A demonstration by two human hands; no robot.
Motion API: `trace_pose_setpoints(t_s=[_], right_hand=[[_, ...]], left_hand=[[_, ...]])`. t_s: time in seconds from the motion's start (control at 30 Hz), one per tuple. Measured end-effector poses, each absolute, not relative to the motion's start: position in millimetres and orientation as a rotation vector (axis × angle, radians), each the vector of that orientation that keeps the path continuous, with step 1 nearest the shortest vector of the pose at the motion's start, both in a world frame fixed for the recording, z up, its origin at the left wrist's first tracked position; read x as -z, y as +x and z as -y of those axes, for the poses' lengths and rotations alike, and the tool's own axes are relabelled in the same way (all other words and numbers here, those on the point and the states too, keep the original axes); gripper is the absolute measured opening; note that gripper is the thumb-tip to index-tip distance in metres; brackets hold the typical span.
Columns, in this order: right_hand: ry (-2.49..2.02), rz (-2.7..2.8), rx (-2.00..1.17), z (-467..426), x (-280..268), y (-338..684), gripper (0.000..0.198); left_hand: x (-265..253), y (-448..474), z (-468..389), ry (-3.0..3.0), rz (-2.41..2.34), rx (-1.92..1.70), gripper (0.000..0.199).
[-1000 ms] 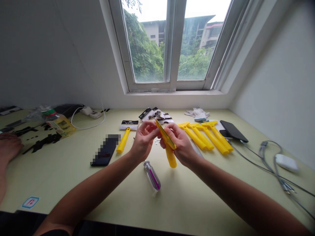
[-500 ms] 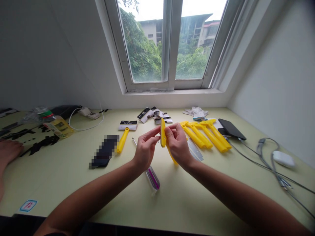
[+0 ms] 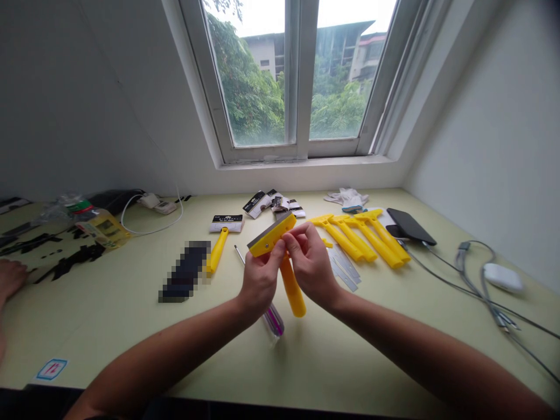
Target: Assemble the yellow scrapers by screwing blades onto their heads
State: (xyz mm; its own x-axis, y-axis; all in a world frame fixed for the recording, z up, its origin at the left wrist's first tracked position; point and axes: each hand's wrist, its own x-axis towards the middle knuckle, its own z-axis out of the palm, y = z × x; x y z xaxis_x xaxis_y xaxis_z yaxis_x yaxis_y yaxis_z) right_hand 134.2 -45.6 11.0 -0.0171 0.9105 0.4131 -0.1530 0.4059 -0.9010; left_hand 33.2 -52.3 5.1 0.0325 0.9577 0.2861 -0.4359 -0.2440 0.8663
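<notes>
A yellow scraper (image 3: 292, 289) is held up over the desk, its metal blade edge facing away from me and a screw showing on its head. My left hand (image 3: 261, 277) pinches the left part of the head. On the other side, my right hand (image 3: 310, 254) grips the head near the top of the handle with bent fingers. Beneath my left hand lies a screwdriver (image 3: 273, 321) with a clear and purple handle, partly covered by that hand. Loose metal blades (image 3: 345, 268) rest on the desk just right of my right hand.
Several yellow scraper handles (image 3: 385, 242) lie at right, near a dark phone (image 3: 411, 226), cables and a white case (image 3: 503, 277). A packaged scraper (image 3: 217, 251) and a pixelated dark object (image 3: 186, 274) are at left. Another person's hand (image 3: 12, 277) rests at the far left.
The scraper has been turned from edge-on, so the broad face of its head, the blade and the handle now show. Both my hands stay on it.
</notes>
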Motion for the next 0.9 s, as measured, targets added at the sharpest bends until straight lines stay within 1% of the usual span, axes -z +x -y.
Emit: trace_pose_setpoints(t_s=[0.13, 0.23, 0.3, 0.37, 0.43, 0.5, 0.67, 0.9], right_hand=[[-0.744, 1.368, -1.015, 42.9, -12.8, 136.5, 0.019], [-0.795, 1.515, -1.027, 36.9, -22.3, 146.4, 0.018], [-0.903, 1.69, -0.893, 32.7, -32.8, 158.1, 0.016], [-0.996, 1.828, -0.584, 29.3, -43.7, 171.2, 0.013], [-0.993, 1.865, -0.285, 27.2, -51.8, 181.7, 0.01], [-0.922, 1.869, -0.127, 26.7, -55.7, 186.9, 0.01], [-0.811, 1.916, 0.025, 27.7, -52.7, 183.6, 0.014], [-0.756, 1.959, 0.14, 21.8, -46.9, 183.3, 0.01]], left_hand=[[-12.3, 28.3, 50.5, 1.073, -0.631, -1.432, 0.028], [-16.5, 24.7, 42.6, 1.037, -0.616, -1.388, 0.028], [-20.5, 21.7, 35.8, 1.012, -0.616, -1.362, 0.03], [-26.1, 18.0, 30.4, 0.99, -0.628, -1.333, 0.033], [-32.0, 14.5, 28.2, 0.989, -0.643, -1.295, 0.036], [-36.6, 12.1, 29.2, 1.005, -0.643, -1.265, 0.037], [-39.7, 12.8, 36.1, 1.008, -0.625, -1.239, 0.033], [-34.3, 14.6, 37.7, 1.05, -0.679, -1.235, 0.026]])
